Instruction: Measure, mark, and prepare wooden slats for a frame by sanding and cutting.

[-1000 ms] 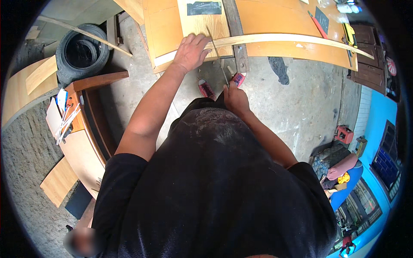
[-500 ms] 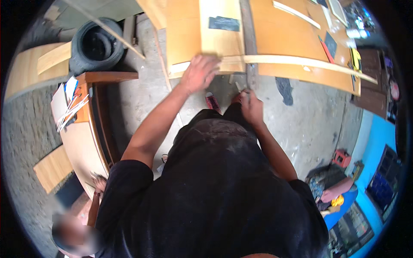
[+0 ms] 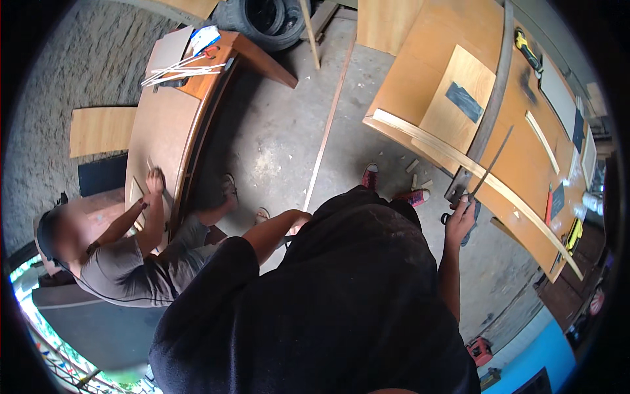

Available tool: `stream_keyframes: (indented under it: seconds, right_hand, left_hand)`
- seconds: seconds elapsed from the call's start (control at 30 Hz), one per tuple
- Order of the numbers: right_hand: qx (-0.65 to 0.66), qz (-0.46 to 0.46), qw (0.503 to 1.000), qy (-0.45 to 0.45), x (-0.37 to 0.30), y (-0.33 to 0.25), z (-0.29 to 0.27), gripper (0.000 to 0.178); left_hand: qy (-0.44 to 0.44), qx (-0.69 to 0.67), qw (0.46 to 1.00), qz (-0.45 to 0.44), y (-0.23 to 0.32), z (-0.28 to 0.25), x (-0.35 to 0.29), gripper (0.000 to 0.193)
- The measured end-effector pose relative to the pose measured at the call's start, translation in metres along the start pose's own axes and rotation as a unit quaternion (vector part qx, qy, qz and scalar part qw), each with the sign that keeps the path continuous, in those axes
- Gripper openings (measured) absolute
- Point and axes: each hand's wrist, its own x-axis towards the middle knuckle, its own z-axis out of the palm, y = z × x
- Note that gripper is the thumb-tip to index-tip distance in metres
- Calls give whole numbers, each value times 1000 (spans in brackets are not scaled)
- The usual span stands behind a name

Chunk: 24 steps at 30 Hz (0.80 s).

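My right hand (image 3: pixel 461 220) is closed around the lower end of a long, thin, dark blade (image 3: pixel 492 164), perhaps a saw seen edge-on. It points up and away over the front edge of the orange-brown workbench (image 3: pixel 420 65). A long pale wooden strip (image 3: pixel 446 150) lies along that edge and passes under the blade. Crossing the strip is a long grey bar (image 3: pixel 497 88), its near end just beyond my right hand. My left hand (image 3: pixel 300 220) is down beside my hip, its fingers mostly hidden by my dark shirt.
A co-worker (image 3: pixel 157 262) at the left leans over a curved desk (image 3: pixel 157 125), one hand on its top. Tyres (image 3: pixel 262 20) stand at the back. Wood offcuts (image 3: pixel 412 166) lie on the floor near my shoes. A yellow-black tool (image 3: pixel 528 49) rests on the workbench.
My left hand has left the wooden strip and dropped to my hip. My right hand has lifted, bringing the blade into sight. The view has swung left, showing more of the co-worker.
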Motion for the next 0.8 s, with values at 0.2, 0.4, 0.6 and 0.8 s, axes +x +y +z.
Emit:
stream_keyframes:
  seconds: [0.2,0.4,0.6,0.8]
  right_hand:
    - [70,21,997,-26,1,-22,3,32]
    - [69,12,993,-91,-31,-8,-5,27]
    - [40,75,986,-142,-54,-10,-4,28]
    - [-21,9,991,-131,-69,-5,-10,25]
  left_hand:
    - [413,251,851,206,96,1,-50,29]
    - [489,239,654,525,275,54,-193,18]
    - [495,307,470,663,390,108,-240,27]
    - [451,485,439,607,457,124,-213,47]
